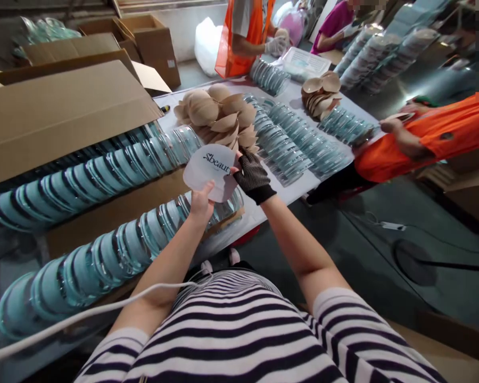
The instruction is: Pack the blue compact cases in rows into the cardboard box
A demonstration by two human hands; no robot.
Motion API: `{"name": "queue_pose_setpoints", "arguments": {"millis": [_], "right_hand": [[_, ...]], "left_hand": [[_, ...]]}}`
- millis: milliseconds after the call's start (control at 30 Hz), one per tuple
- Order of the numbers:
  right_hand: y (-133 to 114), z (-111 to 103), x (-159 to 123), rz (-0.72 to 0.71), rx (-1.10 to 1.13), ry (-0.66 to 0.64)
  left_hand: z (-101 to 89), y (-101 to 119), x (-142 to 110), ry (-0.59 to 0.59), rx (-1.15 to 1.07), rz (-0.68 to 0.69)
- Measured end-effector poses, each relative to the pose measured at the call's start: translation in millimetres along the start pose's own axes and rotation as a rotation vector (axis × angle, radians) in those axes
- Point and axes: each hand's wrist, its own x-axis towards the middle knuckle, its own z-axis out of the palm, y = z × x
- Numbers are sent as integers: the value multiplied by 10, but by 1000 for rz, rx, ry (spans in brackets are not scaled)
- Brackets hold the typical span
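A pale, rounded flat card (211,173) with dark lettering that reads "beauty" is held up over the table edge. My left hand (203,202), bare, grips its lower edge, with the thumb on the front. On the right side, my right hand (254,175), in a dark fingerless glove, pinches the card's edge. Just behind the card lies a heap of beige cup-shaped pieces (223,114), which look like bra cups. Rows of clear plastic packs with pale teal contents (285,141) stand on the table to the right of the heap.
Long stacks of teal round packs (115,255) lie at the left, by a large open cardboard box (64,117). Across the table, a person in an orange vest (243,37) works; another in orange (427,143) is at the right. A white cable (83,319) crosses my left arm.
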Motion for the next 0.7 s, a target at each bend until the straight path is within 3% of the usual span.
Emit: {"name": "queue_pose_setpoints", "arguments": {"millis": [67, 167, 267, 333, 433, 500, 567, 700], "right_hand": [[-191, 95, -121, -61, 3, 65], [-310, 201, -267, 75, 77, 72], [-192, 98, -501, 311, 58, 166], [-66, -37, -834, 342, -47, 181], [19, -108, -1436, 233, -195, -79], [-37, 1, -1662, 205, -250, -261], [-152, 194, -1642, 219, -282, -359], [-327, 469, -1231, 262, -298, -428]], "left_hand": [[-19, 8, -85, 73, 15, -14], [-57, 21, -161, 130, 34, -68], [-125, 100, -127, 109, -4, -43], [-187, 190, -45, 138, -70, 8], [-272, 300, 92, 213, -144, -25], [-303, 319, 143, 219, -150, -58], [-310, 302, 147, 198, -138, -38], [-297, 267, 98, 191, -101, -6]]}}
